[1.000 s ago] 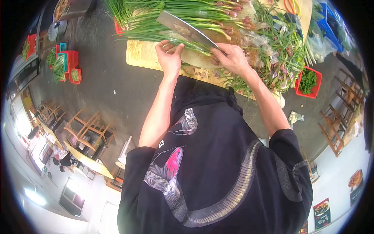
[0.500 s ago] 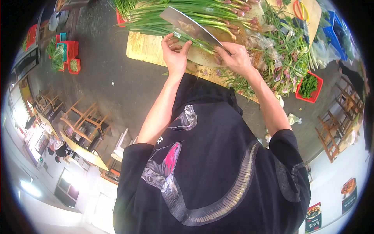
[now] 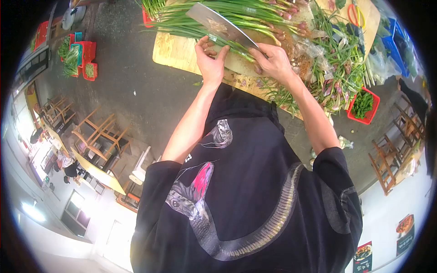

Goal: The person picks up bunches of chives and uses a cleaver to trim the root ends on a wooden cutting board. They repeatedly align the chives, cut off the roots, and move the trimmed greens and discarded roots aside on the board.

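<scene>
My right hand [image 3: 275, 63] is closed around the handle end of a cleaver [image 3: 221, 25]. Its broad blade slants up and left over the greens, with scraps stuck to it. Just below the blade, my left hand [image 3: 211, 61] has its fingers curled and thumb raised at a few spring onions [image 3: 239, 49]; the exact grip is partly hidden. Their bulb end lies near my right fingers. Beyond the blade, a large pile of spring onions [image 3: 255, 11] with purplish bulbs spreads across the wooden board [image 3: 175, 50].
Trimmings and loose leaves [image 3: 337, 73] heap at the board's right, with clear plastic among them. Orange-handled scissors [image 3: 356, 16] lie beyond. A red basket of greens [image 3: 363, 103] is at lower right, a blue crate [image 3: 395, 45] at far right. Red baskets [image 3: 88, 54] sit on the floor at left.
The whole view has shifted slightly, so the board and baskets appear a little lower and to the right. Both hands and the cleaver keep nearly the same positions over the spring onions.
</scene>
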`<action>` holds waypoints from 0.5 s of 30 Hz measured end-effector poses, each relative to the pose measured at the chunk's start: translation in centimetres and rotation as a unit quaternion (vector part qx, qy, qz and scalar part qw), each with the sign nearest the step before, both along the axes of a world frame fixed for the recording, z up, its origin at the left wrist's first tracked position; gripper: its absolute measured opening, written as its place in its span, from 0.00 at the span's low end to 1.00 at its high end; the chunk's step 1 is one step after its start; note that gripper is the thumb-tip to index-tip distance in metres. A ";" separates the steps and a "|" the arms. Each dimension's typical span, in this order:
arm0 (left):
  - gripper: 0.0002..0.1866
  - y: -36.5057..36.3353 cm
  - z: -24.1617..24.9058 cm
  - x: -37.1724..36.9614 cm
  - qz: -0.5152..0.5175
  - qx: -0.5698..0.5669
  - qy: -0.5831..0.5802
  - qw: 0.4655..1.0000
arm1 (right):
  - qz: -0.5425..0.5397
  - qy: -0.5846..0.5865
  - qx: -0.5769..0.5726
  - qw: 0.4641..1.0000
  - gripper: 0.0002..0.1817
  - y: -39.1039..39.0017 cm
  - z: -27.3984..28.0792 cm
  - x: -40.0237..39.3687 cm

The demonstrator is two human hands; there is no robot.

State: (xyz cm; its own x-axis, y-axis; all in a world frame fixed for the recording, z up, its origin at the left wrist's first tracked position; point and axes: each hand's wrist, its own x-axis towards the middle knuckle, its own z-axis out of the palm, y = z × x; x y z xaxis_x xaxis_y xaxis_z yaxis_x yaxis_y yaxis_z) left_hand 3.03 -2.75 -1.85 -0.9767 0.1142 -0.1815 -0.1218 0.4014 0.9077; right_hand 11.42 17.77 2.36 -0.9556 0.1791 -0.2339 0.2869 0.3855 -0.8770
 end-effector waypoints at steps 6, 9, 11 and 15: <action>0.39 -0.1 0.2 -0.3 -0.020 -0.004 -0.020 1.000 | -0.012 -0.027 -0.053 0.998 0.14 0.0 0.4 -0.2; 0.40 0.3 0.6 -0.1 -0.008 -0.010 0.005 1.000 | -0.049 -0.036 -0.103 0.993 0.13 -1.0 0.8 -1.0; 0.40 0.3 0.3 0.0 -0.002 -0.006 0.009 1.000 | -0.048 -0.035 -0.104 0.993 0.13 -1.1 0.8 -1.2; 0.40 0.4 0.4 0.4 0.022 0.011 -0.013 1.000 | -0.043 -0.006 -0.052 0.998 0.13 -0.9 0.8 -1.7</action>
